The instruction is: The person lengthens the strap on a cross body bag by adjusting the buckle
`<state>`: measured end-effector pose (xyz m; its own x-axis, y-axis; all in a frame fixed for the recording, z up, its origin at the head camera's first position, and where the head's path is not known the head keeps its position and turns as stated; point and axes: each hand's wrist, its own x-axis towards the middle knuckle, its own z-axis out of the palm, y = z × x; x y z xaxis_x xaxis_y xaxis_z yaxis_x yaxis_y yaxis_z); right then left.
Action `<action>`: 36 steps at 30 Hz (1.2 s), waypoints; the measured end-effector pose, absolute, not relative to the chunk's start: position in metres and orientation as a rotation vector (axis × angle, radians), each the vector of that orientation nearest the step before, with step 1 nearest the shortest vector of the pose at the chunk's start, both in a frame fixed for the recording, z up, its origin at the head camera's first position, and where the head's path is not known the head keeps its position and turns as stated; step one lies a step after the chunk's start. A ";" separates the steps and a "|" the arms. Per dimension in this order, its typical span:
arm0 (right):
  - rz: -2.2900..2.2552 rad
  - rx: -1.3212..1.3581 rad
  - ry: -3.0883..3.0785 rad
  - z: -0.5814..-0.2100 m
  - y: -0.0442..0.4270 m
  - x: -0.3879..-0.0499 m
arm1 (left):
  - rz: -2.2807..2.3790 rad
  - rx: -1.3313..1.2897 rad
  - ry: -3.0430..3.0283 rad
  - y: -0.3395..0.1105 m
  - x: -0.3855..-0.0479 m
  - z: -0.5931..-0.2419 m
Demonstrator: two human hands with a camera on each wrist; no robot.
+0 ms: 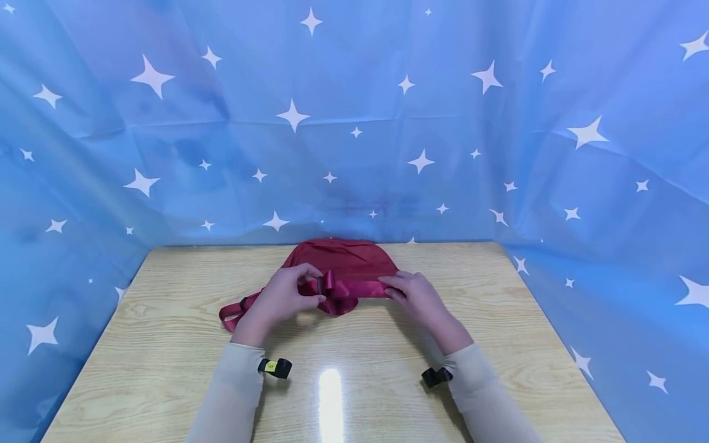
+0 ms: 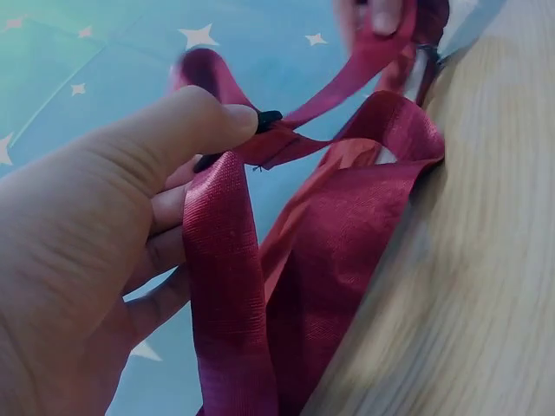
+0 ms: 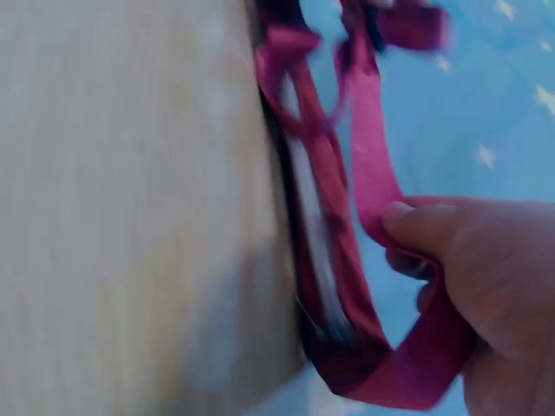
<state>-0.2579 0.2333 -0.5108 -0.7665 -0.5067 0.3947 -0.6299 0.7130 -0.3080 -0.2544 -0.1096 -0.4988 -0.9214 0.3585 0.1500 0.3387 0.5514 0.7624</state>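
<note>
A dark red fabric bag (image 1: 343, 255) lies near the table's back edge, a wide red strap (image 1: 362, 288) stretched along its front. My left hand (image 1: 282, 295) pinches a black strap slider (image 2: 269, 120) between thumb and fingers, and the webbing loops around it. Farther right, my right hand (image 1: 415, 295) grips the same strap near the bag's right end; in the right wrist view the thumb presses on the webbing (image 3: 373, 156). A loose strap loop (image 1: 229, 315) with a dark fitting lies to the left of the left hand. The bag's far side is hidden.
The wood-grain table (image 1: 166, 369) reaches back to a blue curtain (image 1: 354, 154) with white stars, which also hangs at both sides. Black bands (image 1: 275, 368) are worn at both wrists. Light glares on the table's front middle.
</note>
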 end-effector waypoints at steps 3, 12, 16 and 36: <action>0.573 0.862 -2.672 -0.509 0.240 -0.258 | 1.348 0.625 2.748 -0.111 -0.254 -0.498; 0.589 0.831 -2.809 -0.508 0.182 -0.246 | 1.324 0.675 2.749 -0.107 -0.253 -0.498; 0.679 0.836 -2.782 -0.510 0.165 -0.247 | 1.333 0.676 2.754 -0.107 -0.253 -0.500; 0.800 1.005 -2.659 -0.498 0.209 -0.261 | 1.409 0.675 2.708 -0.108 -0.255 -0.498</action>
<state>-0.2615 0.2086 -0.4984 -0.7526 -0.5566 0.3519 -0.6584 0.6247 -0.4198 -0.2545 -0.1080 -0.4985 -0.9067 0.3809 0.1811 0.3669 0.5007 0.7840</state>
